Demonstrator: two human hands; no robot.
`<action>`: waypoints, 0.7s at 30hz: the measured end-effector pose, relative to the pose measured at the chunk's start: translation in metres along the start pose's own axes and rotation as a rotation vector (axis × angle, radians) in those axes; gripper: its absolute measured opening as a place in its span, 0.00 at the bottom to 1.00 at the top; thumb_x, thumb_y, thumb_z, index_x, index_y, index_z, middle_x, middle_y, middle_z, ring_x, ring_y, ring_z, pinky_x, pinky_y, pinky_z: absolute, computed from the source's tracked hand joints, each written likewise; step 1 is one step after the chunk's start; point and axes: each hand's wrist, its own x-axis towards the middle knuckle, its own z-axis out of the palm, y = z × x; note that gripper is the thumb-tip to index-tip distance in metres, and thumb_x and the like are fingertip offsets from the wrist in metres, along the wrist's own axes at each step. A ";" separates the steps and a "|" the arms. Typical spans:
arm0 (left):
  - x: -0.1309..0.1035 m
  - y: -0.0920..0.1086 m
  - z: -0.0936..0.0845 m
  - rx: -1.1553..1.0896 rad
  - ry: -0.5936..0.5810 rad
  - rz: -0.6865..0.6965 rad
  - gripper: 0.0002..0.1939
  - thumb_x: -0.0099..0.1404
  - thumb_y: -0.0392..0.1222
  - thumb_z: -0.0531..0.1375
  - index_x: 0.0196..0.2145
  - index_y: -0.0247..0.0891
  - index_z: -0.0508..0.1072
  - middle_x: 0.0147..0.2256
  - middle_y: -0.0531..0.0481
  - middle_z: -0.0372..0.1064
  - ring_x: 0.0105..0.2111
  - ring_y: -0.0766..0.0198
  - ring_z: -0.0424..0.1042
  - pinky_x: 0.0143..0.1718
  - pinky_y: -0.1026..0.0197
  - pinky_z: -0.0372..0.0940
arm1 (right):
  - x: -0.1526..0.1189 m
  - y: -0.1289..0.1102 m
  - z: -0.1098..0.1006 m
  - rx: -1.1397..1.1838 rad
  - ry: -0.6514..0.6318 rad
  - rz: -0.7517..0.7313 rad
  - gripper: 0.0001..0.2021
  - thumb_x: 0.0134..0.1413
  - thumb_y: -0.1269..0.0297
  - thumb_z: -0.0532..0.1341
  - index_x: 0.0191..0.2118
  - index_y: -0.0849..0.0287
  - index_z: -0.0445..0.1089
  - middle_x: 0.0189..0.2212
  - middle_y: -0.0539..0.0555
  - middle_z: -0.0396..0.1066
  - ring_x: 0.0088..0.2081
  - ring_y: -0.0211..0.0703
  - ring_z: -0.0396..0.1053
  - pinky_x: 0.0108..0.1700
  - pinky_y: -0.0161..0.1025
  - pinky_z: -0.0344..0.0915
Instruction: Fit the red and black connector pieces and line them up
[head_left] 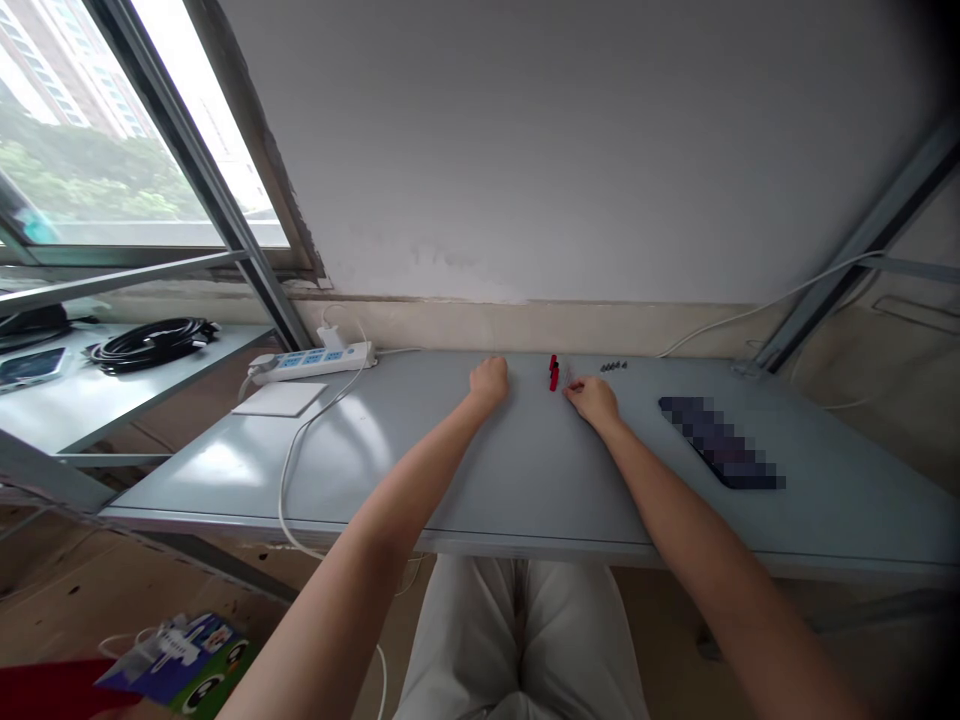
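Observation:
My left hand (490, 380) rests on the grey table as a closed fist, and nothing shows sticking out of it. My right hand (594, 400) is closed in a pinch low over the tabletop, thumb and fingertips together. What sits between those fingertips is too small to make out. Just left of them lie small red pieces with a dark part (553, 373), apart from both hands. A faint, see-through item (568, 371) shows by the right fingertips, too blurred to name. Behind the right hand, several small dark pieces (613, 366) lie in a row.
A dark, pixelated flat object (720, 445) lies on the grey table (517, 490) at right. At left are a white power strip (315, 362), a white flat box (280, 399) and a white cable (287, 470). A wall stands behind; coiled black cable (154, 343) lies on the side table.

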 end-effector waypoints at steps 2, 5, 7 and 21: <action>-0.004 -0.002 -0.003 -0.119 0.024 -0.048 0.09 0.57 0.30 0.50 0.33 0.35 0.68 0.34 0.40 0.67 0.35 0.56 0.67 0.33 0.59 0.57 | 0.000 -0.001 0.000 0.006 -0.001 0.006 0.12 0.46 0.57 0.57 0.34 0.57 0.72 0.31 0.56 0.72 0.35 0.45 0.68 0.32 0.36 0.60; -0.013 -0.005 -0.004 -0.323 0.100 -0.078 0.08 0.60 0.38 0.50 0.32 0.36 0.68 0.31 0.42 0.68 0.31 0.59 0.67 0.31 0.60 0.57 | -0.001 -0.002 0.000 0.010 -0.004 0.003 0.12 0.45 0.57 0.57 0.34 0.57 0.72 0.31 0.56 0.72 0.35 0.45 0.68 0.33 0.36 0.60; -0.022 -0.006 -0.001 -0.456 0.143 -0.049 0.09 0.60 0.42 0.50 0.30 0.36 0.68 0.28 0.44 0.69 0.28 0.62 0.66 0.31 0.61 0.57 | -0.001 -0.002 -0.001 0.007 -0.004 -0.002 0.12 0.45 0.58 0.57 0.35 0.58 0.71 0.31 0.56 0.72 0.35 0.44 0.68 0.33 0.36 0.60; -0.052 0.005 -0.002 -1.163 -0.001 -0.034 0.09 0.56 0.42 0.57 0.32 0.33 0.69 0.26 0.46 0.70 0.23 0.71 0.65 0.28 0.65 0.60 | -0.032 -0.040 -0.015 0.381 -0.147 -0.287 0.20 0.55 0.51 0.43 0.29 0.59 0.63 0.22 0.52 0.66 0.24 0.36 0.62 0.28 0.33 0.57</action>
